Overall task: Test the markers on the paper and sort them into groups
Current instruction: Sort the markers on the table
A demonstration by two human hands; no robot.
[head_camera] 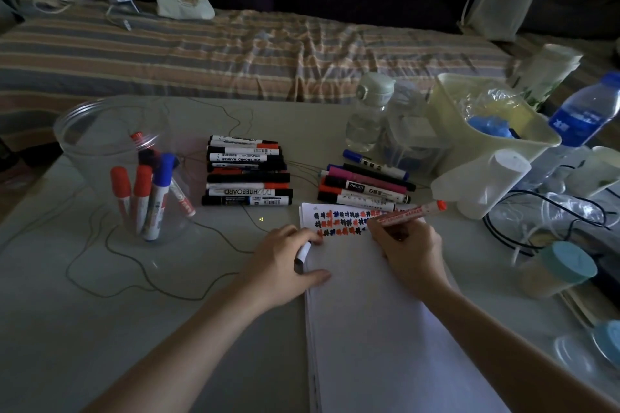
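A white paper pad (385,312) lies in front of me, its top rows filled with red, black and blue test marks (342,221). My right hand (409,251) grips a red whiteboard marker (412,211), tip down on the paper near the marks. My left hand (285,261) rests on the pad's left edge and holds a white marker cap (303,251) in its curled fingers. A clear jar (134,164) at the left holds red and blue markers. A stack of markers (246,174) lies in the middle, a smaller pile (364,188) right of it.
Water bottles (369,111) and a cream bin (486,124) stand at the back right, with a white container (483,181), cables (536,218) and a teal-lidded jar (557,271) along the right. A thin wire (110,265) loops over the table's left. A striped bed (235,54) lies behind.
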